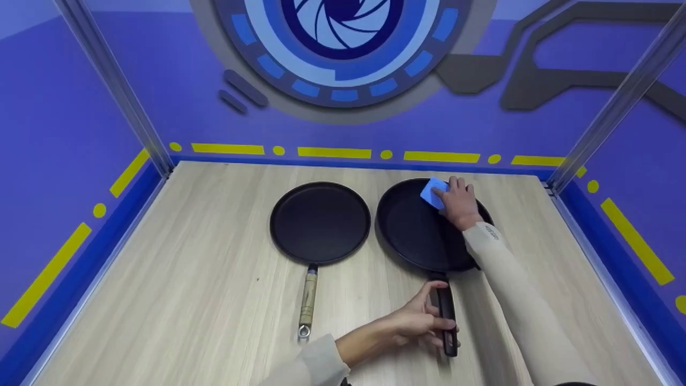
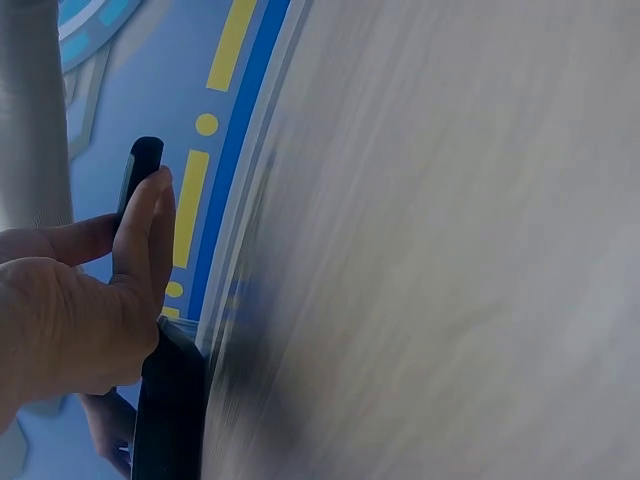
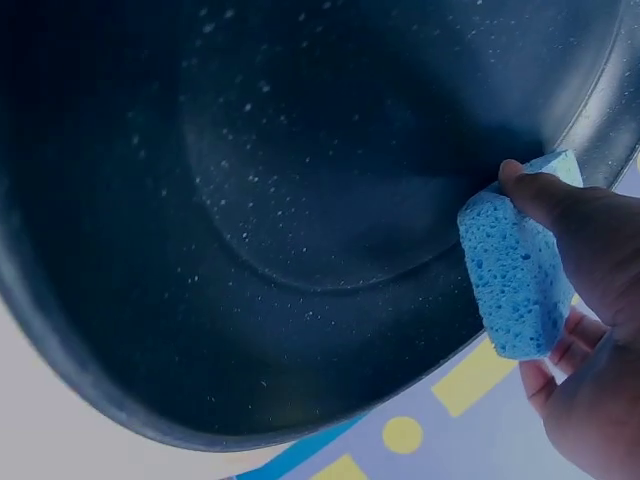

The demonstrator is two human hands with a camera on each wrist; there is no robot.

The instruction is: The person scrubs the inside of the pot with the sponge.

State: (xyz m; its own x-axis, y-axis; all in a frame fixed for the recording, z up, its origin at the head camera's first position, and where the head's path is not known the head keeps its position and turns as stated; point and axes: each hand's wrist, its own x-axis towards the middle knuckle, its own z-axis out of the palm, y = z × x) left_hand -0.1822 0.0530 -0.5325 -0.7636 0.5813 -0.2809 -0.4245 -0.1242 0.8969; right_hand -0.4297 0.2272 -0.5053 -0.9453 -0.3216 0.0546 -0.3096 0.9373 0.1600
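A black frying pan (image 1: 412, 230) lies at the right of the table with its handle (image 1: 447, 321) toward me. My left hand (image 1: 420, 321) grips that handle, thumb and fingers around it; the left wrist view shows the handle's end (image 2: 146, 155) poking out past the fingers. At the pan's far rim my right hand (image 1: 462, 201) pinches a blue sponge (image 1: 433, 194) between thumb and fingers. In the right wrist view the porous sponge (image 3: 515, 270) sits against the pan's side wall, and small light specks or droplets dot the dark inner surface.
Left of the frying pan lies a flat black pan (image 1: 320, 222) with a wooden handle (image 1: 308, 300) ending in a metal ring. The light wood table (image 1: 187, 279) is bounded by blue panels (image 1: 134, 69) at the back and sides, with metal posts at the corners.
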